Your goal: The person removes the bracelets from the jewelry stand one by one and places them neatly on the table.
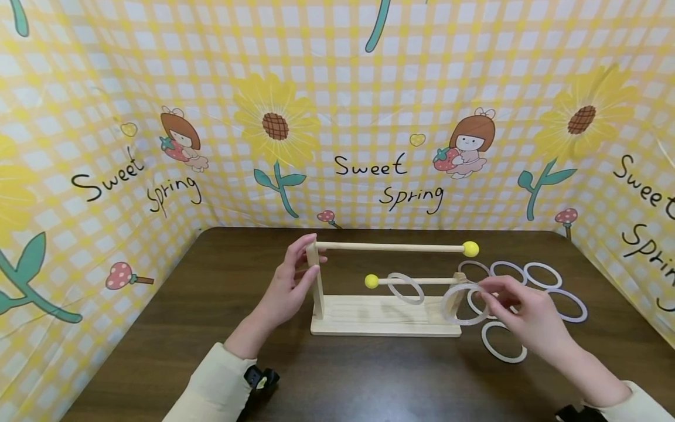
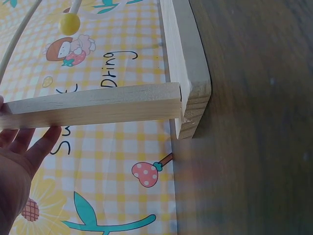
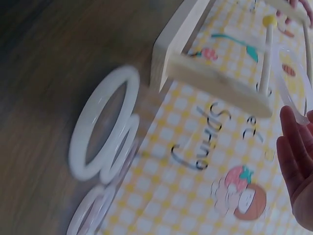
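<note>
A wooden stand has a flat base (image 1: 379, 319), a tall post (image 1: 317, 287) at its left end and a shorter post at its right. From the tall post a long upper rod (image 1: 390, 247) runs right to a yellow ball tip. The lower rod (image 1: 437, 281) points left to its own yellow ball (image 1: 371, 281), and a pale ring (image 1: 420, 300) hangs around it. My left hand (image 1: 287, 290) holds the top of the tall post between thumb and fingers. My right hand (image 1: 529, 310) pinches another pale ring (image 1: 466, 323) before the short post, its face overlapping that post.
Several pale rings lie on the dark table right of the stand, among them a near ring (image 1: 493, 353) and a far-right ring (image 1: 583, 310). A yellow checked cloth (image 1: 343, 123) with printed flowers rises behind the table and along both sides.
</note>
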Tool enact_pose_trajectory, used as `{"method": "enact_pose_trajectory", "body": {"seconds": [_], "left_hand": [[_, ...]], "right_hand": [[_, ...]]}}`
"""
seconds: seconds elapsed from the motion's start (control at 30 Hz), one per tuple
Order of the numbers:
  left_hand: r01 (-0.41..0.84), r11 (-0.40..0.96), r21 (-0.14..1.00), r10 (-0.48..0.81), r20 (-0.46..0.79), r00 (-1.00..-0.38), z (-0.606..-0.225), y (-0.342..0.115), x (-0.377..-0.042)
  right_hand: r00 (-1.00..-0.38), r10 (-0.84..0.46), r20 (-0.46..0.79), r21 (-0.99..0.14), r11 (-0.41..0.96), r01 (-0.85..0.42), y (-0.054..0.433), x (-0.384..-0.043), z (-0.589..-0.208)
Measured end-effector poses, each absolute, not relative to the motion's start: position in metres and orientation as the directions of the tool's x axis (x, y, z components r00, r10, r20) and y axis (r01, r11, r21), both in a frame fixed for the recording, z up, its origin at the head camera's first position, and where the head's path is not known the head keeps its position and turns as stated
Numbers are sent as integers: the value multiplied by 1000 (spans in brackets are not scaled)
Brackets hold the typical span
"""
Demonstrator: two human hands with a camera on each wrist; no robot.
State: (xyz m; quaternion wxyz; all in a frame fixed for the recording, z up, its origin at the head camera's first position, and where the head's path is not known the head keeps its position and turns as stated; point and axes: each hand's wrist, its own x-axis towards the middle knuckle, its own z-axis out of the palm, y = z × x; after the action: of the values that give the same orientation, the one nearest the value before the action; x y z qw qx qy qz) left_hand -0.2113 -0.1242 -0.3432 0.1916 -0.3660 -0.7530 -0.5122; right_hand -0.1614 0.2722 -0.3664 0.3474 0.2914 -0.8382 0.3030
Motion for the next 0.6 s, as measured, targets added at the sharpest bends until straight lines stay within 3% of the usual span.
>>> {"method": "enact_pose_trajectory", "body": {"seconds": [0.2, 0.6], "left_hand": [[747, 209, 631, 359, 662, -658, -344, -124, -212], [754, 211, 622, 356, 670, -652, -344, -124, -212]], "right_hand": [[-589, -245, 770, -303, 672, -676, 295, -157, -368], [-690, -160, 706, -356, 762, -541, 338, -150, -371]]}}
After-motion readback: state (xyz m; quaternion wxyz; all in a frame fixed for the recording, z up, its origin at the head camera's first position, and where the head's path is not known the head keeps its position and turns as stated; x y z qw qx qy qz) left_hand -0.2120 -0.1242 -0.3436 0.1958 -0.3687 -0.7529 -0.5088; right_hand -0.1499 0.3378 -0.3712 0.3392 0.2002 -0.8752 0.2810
